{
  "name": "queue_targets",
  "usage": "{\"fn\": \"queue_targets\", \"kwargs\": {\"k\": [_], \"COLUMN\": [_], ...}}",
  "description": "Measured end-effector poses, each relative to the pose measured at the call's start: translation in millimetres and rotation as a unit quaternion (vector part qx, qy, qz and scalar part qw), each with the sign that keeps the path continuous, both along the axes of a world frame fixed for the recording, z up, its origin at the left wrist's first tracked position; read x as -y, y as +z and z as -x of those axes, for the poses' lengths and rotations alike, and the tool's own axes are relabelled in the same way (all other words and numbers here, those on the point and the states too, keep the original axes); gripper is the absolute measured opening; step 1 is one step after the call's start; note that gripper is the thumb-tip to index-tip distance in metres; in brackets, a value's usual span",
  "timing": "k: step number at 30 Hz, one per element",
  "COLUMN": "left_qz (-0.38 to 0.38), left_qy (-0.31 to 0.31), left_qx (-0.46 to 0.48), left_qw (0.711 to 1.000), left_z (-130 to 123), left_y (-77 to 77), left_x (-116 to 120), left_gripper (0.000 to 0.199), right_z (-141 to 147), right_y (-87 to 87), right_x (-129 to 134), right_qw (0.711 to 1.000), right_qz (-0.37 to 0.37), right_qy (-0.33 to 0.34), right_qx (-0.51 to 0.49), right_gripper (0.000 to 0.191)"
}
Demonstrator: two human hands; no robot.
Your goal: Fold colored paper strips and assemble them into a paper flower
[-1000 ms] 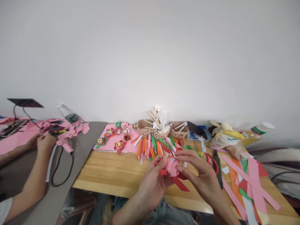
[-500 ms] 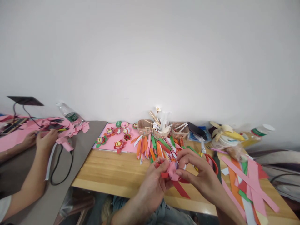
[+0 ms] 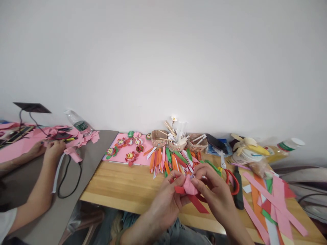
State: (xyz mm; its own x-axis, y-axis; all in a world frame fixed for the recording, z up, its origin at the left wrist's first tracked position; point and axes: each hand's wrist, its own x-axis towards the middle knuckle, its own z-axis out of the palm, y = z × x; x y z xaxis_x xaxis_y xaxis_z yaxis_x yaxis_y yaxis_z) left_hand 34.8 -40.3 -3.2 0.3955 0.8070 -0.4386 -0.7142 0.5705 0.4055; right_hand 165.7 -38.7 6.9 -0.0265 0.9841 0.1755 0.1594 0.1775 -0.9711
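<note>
A pink folded paper flower with red paper strips hanging from its base is between my two hands, above the front of the wooden table. My left hand is closed around its left side and underside. The thumb and fingers of my right hand pinch its upper right edge. A red strip slants down to the right from below the pink paper. Behind my hands lies a dense row of folded paper strips in orange, green, pink, red and white.
Finished paper flowers rest on a pink sheet. Small baskets of sticks stand by the wall. Red-handled scissors, a dark green pen-like tool and loose strips lie to the right. At left, another person's hands work beside a pink glue gun.
My right hand's fingers have drawn closer together on the pink paper, which now stands more pointed. The whole view has shifted slightly.
</note>
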Motion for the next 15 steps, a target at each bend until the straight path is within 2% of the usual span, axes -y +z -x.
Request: {"fn": "queue_targets", "kwargs": {"k": [5,7,9,12,14,15], "left_qz": [-0.012,-0.001,0.011,0.011,0.001,-0.004], "left_qy": [-0.002,-0.014,-0.03,-0.034,-0.016,-0.001], "left_qx": [0.014,0.02,0.022,0.015,0.009,0.006], "left_qw": [1.0,1.0,0.999,0.999,1.0,1.0], "left_z": [2.6,2.7,2.8,3.6,4.1,4.1], "left_y": [-7.4,-8.8,-8.6,-5.9,-3.2,-1.7], "left_x": [0.3,0.1,-0.2,-1.3,-2.6,-3.3], "left_gripper": [0.019,0.017,0.018,0.02,0.018,0.017], "right_z": [4.7,2.9,-1.5,-10.1,-13.3,-13.4], "right_y": [-4.1,-6.7,-9.6,-14.0,-16.6,-17.8], "right_x": [-2.3,-3.3,-2.5,4.8,13.4,18.2], "right_qw": [0.994,0.992,0.995,0.985,0.973,0.968], "right_qz": [0.09,0.105,0.061,-0.054,-0.126,-0.164], "right_qy": [0.019,-0.001,-0.06,-0.162,-0.193,-0.188], "right_qx": [-0.06,-0.063,-0.048,-0.016,-0.004,0.001], "right_gripper": [0.028,0.028,0.025,0.016,0.009,0.007]}}
